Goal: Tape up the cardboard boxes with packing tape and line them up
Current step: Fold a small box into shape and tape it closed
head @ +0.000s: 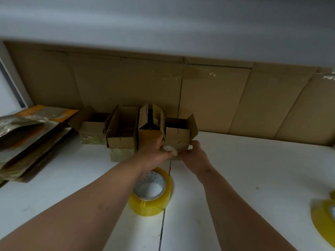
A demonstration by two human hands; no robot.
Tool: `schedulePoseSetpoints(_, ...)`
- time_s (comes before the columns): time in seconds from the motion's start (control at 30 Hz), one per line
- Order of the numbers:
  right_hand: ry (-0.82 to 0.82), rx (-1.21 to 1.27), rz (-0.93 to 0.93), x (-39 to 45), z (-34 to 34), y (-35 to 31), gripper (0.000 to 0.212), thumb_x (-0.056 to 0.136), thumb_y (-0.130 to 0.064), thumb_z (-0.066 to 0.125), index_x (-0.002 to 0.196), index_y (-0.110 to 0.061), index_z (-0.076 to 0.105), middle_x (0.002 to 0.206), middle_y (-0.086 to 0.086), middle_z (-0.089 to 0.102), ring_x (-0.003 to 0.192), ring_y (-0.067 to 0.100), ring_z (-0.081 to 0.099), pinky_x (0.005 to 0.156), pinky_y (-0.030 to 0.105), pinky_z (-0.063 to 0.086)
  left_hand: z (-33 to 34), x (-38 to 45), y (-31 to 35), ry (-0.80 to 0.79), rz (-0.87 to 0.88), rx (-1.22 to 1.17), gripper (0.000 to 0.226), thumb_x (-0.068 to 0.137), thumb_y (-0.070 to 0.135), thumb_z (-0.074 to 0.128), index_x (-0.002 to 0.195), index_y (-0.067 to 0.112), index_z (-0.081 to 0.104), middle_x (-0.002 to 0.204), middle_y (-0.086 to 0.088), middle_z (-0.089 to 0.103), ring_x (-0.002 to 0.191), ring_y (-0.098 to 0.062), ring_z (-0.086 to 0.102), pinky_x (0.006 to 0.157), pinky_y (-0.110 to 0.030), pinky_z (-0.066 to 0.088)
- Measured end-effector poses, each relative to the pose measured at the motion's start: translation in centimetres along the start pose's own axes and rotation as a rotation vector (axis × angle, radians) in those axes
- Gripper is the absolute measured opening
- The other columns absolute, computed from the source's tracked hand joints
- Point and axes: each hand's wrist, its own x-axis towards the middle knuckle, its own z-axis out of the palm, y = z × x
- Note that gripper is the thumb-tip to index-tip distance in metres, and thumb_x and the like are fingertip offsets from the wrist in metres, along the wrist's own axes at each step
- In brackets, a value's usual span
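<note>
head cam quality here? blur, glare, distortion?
Head view: dim, flat light; strong wide-angle bending of the cardboard wall; top band smeared by motion blur; glare on the tape roll core; left hand and right hand at the rightmost box soft.

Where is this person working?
Probably a small packing area: open cardboard boxes lined up on a white table, rolls of tape, and flat cardboard against the wall.

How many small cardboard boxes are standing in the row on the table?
4. The leftmost box is by the flat stack, the second box and third box in the middle, the rightmost box between both hands. None seems hidden.
</note>
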Motion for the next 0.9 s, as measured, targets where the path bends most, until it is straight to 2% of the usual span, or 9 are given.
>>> schedulePoseSetpoints(0.07,-0.019,0.008,-0.021,-0.2,1.0,-0.5,0.057,0.092,-0.025,0.060,0.141,-0.014,0.034,0.120,0.013,0.063,0.101,0.028,0.062,0.074,0.034,0.047,-0.9,-0.6,-0.6,0.022,0.023,0.029,0.067,0.097,0.021,0.062,0.154,0.029,0.027,0.134,0.016,0.043,0.122,-0.004,0.039,0.097,-0.024,0.033)
schedulePoseSetpoints(0.2,-0.081,0.040,-0.027,-0.3,2.8,-1.7,0.060,0.092,-0.029,0.061,0.143,-0.017,0.032,0.118,0.010,0.063,0.086,0.018,0.061,0.063,0.028,0.046,-3.1,-1.2,-2.0,0.128,-0.053,0.091,0.061,0.092,0.034,0.066,0.148,0.034,0.040,0.145,0.006,0.050,0.130,-0.018,0.049,0.107,-0.037,0.043)
schedulePoseSetpoints(0.27,-0.096,0.043,-0.028,-0.4,3.4,-2.0,0.064,0.091,-0.031,0.062,0.146,-0.018,0.031,0.120,0.009,0.063,0.091,0.021,0.062,0.063,0.028,0.045,-4.3,-1.0,-3.0,0.268,-0.086,0.198,0.026,0.095,0.028,0.060,0.120,0.027,0.064,0.123,-0.004,0.066,0.109,-0.021,0.061,0.091,-0.034,0.050)
schedulePoseSetpoints(0.33,-0.081,0.033,-0.027,-0.5,3.7,-2.1,0.064,0.092,-0.031,0.061,0.148,-0.018,0.031,0.129,0.010,0.057,0.098,0.025,0.059,0.070,0.031,0.046,-5.7,-1.3,-4.0,0.457,-0.108,0.343,0.012,0.095,0.024,0.053,0.093,0.026,0.065,0.103,-0.007,0.069,0.092,-0.024,0.061,0.076,-0.031,0.047)
schedulePoseSetpoints(0.47,-0.002,0.042,0.009,-1.0,4.3,-2.0,0.067,0.092,-0.033,0.060,0.151,-0.021,0.032,0.137,0.012,0.044,0.105,0.027,0.055,0.085,0.040,0.051,-8.3,-2.4,-6.8,0.695,-0.200,0.393,0.030,0.086,0.026,0.052,0.115,0.021,0.059,0.112,-0.006,0.060,0.101,-0.032,0.058,0.088,-0.044,0.050)
schedulePoseSetpoints(0.63,0.058,0.279,0.024,-1.3,5.8,-3.3,0.060,0.090,-0.018,0.060,0.141,-0.017,0.030,0.102,0.006,0.060,0.082,0.018,0.058,0.069,0.037,0.050,-9.6,-1.8,-8.2,0.484,-0.204,0.302,0.049,0.090,0.022,0.051,0.139,0.023,0.046,0.128,-0.010,0.057,0.105,-0.033,0.059,0.090,-0.045,0.052)
schedulePoseSetpoints(0.73,0.021,0.327,0.011,-1.5,6.2,-3.7,0.065,0.093,-0.014,0.063,0.142,-0.015,0.022,0.118,0.009,0.055,0.083,0.012,0.052,0.065,0.030,0.044,-9.9,-1.4,-7.5,0.364,-0.207,0.240,0.065,0.097,0.014,0.054,0.155,0.022,0.026,0.146,-0.014,0.046,0.124,-0.033,0.051,0.098,-0.036,0.044)
schedulePoseSetpoints(0.8,-0.072,0.253,-0.004,-1.8,6.2,-3.9,0.068,0.095,-0.016,0.061,0.148,-0.017,0.019,0.134,0.012,0.050,0.090,0.015,0.054,0.066,0.028,0.043,-10.4,-1.2,-7.2,0.303,-0.230,0.165,0.070,0.098,0.014,0.055,0.157,0.026,0.019,0.147,-0.014,0.044,0.123,-0.030,0.050,0.096,-0.032,0.043)
schedulePoseSetpoints(0.9,-0.187,0.077,-0.013,-2.3,5.9,-4.2,0.066,0.097,-0.022,0.058,0.154,-0.024,0.024,0.147,0.011,0.042,0.116,0.023,0.052,0.084,0.030,0.040,-11.2,-0.9,-7.3,0.246,-0.238,0.065,0.073,0.097,0.013,0.056,0.157,0.030,0.018,0.149,-0.012,0.042,0.118,-0.027,0.050,0.095,-0.031,0.044)
